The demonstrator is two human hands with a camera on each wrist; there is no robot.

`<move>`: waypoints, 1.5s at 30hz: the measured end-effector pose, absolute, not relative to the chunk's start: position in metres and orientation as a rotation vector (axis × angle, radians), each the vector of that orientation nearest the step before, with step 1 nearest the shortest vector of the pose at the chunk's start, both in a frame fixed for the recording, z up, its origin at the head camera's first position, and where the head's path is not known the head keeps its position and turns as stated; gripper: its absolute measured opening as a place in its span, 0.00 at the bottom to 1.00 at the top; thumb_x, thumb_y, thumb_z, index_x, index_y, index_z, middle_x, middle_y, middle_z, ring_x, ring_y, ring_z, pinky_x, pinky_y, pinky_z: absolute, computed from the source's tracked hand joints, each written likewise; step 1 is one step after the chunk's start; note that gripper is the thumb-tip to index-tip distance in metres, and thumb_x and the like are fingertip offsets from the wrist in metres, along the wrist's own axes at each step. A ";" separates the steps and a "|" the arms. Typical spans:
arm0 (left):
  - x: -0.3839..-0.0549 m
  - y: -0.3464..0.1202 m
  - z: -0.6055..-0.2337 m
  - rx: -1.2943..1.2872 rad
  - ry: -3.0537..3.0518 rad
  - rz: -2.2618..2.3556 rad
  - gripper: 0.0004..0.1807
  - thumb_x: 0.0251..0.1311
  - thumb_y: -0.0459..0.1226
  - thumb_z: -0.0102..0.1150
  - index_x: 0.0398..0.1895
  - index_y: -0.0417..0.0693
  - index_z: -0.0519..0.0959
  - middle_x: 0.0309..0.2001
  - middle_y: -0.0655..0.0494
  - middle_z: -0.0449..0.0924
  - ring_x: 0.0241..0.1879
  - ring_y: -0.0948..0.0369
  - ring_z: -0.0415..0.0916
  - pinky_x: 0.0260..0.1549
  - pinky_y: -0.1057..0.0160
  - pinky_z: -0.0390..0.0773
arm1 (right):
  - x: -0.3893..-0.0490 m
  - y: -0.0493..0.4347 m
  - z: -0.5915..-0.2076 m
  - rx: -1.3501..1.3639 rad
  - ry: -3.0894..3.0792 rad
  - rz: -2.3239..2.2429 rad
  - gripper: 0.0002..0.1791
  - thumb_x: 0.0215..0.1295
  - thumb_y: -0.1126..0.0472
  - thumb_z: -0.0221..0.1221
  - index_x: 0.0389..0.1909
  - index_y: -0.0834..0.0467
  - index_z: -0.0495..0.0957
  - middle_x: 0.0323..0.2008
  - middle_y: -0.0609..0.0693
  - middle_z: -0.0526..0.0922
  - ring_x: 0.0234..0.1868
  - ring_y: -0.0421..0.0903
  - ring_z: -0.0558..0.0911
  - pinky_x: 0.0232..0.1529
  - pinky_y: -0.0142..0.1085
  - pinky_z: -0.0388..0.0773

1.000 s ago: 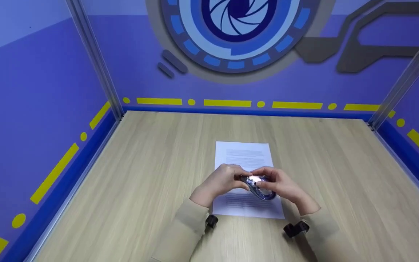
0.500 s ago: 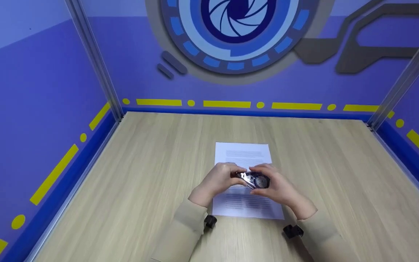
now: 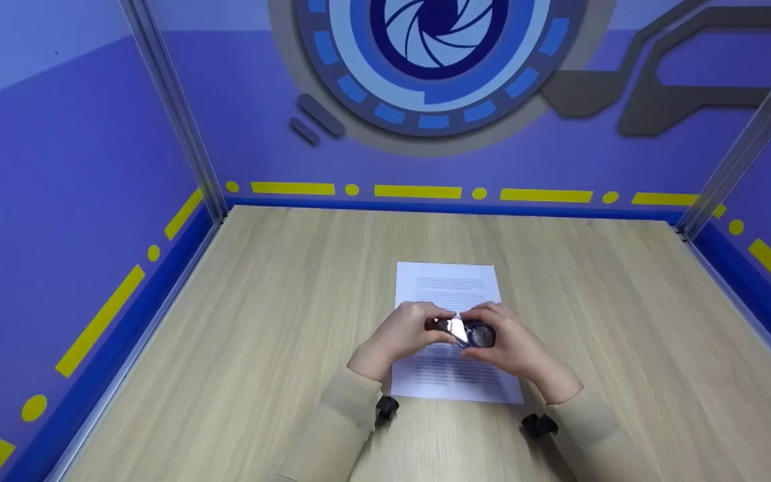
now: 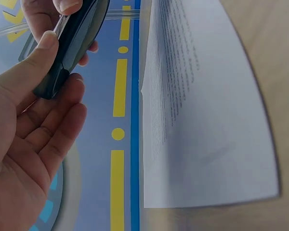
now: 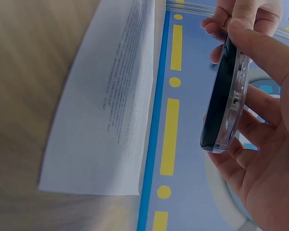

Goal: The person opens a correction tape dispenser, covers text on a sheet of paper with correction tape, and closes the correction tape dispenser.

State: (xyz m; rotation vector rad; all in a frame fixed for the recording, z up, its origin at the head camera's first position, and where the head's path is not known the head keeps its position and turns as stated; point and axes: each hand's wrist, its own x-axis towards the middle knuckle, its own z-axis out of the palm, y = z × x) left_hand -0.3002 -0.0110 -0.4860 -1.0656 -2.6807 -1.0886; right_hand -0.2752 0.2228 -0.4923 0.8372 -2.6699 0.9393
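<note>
Both hands hold one small device above the printed sheet (image 3: 456,381). It looks like a correction tape dispenser (image 3: 479,335), glossy and dark with a clear plastic side and a round part at its wider right end. My left hand (image 3: 404,328) pinches the left end between thumb and fingers. Around the wider end curls my right hand (image 3: 516,341), thumb on the near side. The right wrist view shows the dispenser (image 5: 221,101) edge-on, dark on one face and clear on the other. Fingers partly cover both ends.
The sheet lies flat on a light wooden table (image 3: 278,301), lines of text running across it. Blue-purple panels (image 3: 425,161) with yellow dashes and metal corner posts enclose the table at the back and sides. Black wrist devices (image 3: 539,425) sit at both cuffs.
Since one second ago, the dispenser has been turned to lie more level, and my right hand has shifted its grip around the wider end. Over the last half second only the glare on it differs.
</note>
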 end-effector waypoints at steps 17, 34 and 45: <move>-0.312 -0.037 -0.485 -0.659 -2.772 -1.061 0.29 0.67 0.50 0.65 0.66 0.45 0.79 0.54 0.50 0.87 0.50 0.55 0.85 0.50 0.57 0.86 | -0.292 0.255 -0.495 0.257 -2.806 1.025 0.32 0.57 0.58 0.75 0.59 0.70 0.78 0.54 0.69 0.81 0.53 0.60 0.80 0.57 0.54 0.77; -0.325 -0.061 -0.493 -0.262 -2.739 -0.899 0.47 0.63 0.62 0.61 0.82 0.56 0.58 0.85 0.44 0.41 0.84 0.41 0.39 0.77 0.34 0.55 | -0.299 0.306 -0.500 -0.260 -2.994 0.957 0.39 0.59 0.51 0.71 0.61 0.76 0.70 0.56 0.78 0.74 0.55 0.73 0.72 0.53 0.60 0.75; -0.328 -0.071 -0.500 -0.144 -2.866 -0.675 0.54 0.63 0.69 0.55 0.85 0.60 0.44 0.84 0.41 0.25 0.83 0.39 0.23 0.81 0.35 0.34 | -0.292 0.311 -0.502 -0.403 -3.126 0.764 0.52 0.57 0.39 0.70 0.60 0.80 0.64 0.53 0.83 0.68 0.54 0.76 0.65 0.49 0.66 0.73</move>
